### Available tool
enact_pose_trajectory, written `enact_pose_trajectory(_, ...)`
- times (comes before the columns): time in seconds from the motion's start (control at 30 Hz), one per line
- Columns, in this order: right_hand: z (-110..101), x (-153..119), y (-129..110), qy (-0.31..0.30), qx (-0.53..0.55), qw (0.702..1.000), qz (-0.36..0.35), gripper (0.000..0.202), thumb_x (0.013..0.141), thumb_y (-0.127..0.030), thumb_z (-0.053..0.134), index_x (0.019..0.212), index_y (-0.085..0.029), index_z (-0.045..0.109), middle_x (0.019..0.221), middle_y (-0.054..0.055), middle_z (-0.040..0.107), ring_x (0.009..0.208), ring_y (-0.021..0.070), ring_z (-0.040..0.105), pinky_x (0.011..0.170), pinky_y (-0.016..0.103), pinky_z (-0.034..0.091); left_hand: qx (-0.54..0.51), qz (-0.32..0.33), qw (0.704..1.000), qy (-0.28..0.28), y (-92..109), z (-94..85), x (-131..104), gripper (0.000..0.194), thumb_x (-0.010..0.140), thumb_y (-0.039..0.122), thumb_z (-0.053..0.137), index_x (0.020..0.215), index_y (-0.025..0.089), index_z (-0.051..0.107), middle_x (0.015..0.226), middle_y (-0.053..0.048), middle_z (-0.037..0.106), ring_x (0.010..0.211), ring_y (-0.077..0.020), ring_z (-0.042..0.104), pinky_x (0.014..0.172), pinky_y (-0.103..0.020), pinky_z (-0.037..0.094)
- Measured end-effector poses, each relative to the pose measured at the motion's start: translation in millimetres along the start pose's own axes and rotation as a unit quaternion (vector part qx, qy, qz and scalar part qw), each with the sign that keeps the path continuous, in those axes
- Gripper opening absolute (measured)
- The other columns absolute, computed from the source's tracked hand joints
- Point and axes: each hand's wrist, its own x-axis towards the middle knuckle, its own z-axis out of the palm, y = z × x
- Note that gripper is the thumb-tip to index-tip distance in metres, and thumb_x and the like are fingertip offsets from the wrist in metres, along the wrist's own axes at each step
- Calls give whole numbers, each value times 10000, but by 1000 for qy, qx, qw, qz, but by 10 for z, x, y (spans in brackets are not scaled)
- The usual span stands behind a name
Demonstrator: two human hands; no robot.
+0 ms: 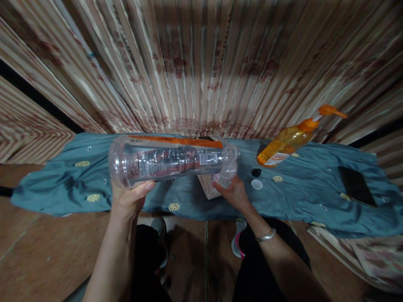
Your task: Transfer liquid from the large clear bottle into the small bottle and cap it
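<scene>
My left hand is wrapped round the base end of a large clear plastic bottle with an orange-edged label and a barcode. The bottle lies nearly level in the air, its neck to the right. Below that neck, my right hand grips a small clear bottle. The two bottle mouths are close together; whether they touch I cannot tell. Any liquid in the large bottle is hard to make out. On the cloth to the right lie a black cap and a whitish translucent cap.
An orange pump bottle stands at the right, partly filled. Farther right lies a dark flat object. A pale box-like thing is partly hidden under the hands. Teal cloth covers the narrow surface, with a striped curtain behind.
</scene>
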Motion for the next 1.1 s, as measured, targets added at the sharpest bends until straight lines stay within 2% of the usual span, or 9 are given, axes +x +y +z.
enact_pose_trajectory(0.2, -2, -1, 13, -4, 0, 1000, 2, 650, 795, -529, 872, 1312, -184, 681, 1175, 180, 866, 1067, 395, 848, 942, 546, 697, 1, 7, 1000, -11, -3, 3, -2, 1047, 479, 332, 1099, 1443, 357, 693, 1335, -99, 812, 871, -200, 803, 826, -335, 707)
enact_pose_trajectory(0.33, -1, -1, 30, -7, -4, 1000, -2, 682, 800, -538, 870, 1338, -164, 678, 1175, 188, 863, 1069, 401, 848, 938, 545, 693, -6, 10, 1000, -7, -29, -25, 1, 1072, 461, 325, 1103, 1449, 385, 692, 1309, -69, 816, 872, -191, 801, 787, -321, 705)
enact_pose_trajectory(0.6, 24, -4, 65, 2, -4, 1000, -9, 679, 807, -580, 872, 1331, -193, 680, 1168, 174, 863, 1066, 403, 845, 928, 553, 695, -6, 9, 1000, -13, -72, -79, 1, 1087, 497, 349, 1100, 1492, 362, 662, 1304, -101, 828, 852, -218, 819, 779, -361, 724)
enact_pose_trajectory(0.93, 13, 0, 66, -2, 1, 1000, -11, 686, 795, -521, 882, 1355, -179, 684, 1177, 177, 867, 1078, 406, 849, 944, 559, 701, -7, 7, 1000, 3, -23, -37, 2, 1018, 444, 329, 1111, 1387, 329, 729, 1154, -61, 850, 821, -203, 805, 780, -337, 718)
enact_pose_trajectory(1.1, 17, -3, 80, -5, -7, 1000, -8, 654, 797, -513, 892, 1321, -176, 694, 1159, 182, 866, 1064, 405, 850, 933, 555, 703, -14, -4, 1000, 3, -23, -39, -2, 998, 455, 329, 1108, 1382, 336, 738, 1142, -55, 849, 856, -209, 818, 801, -327, 714)
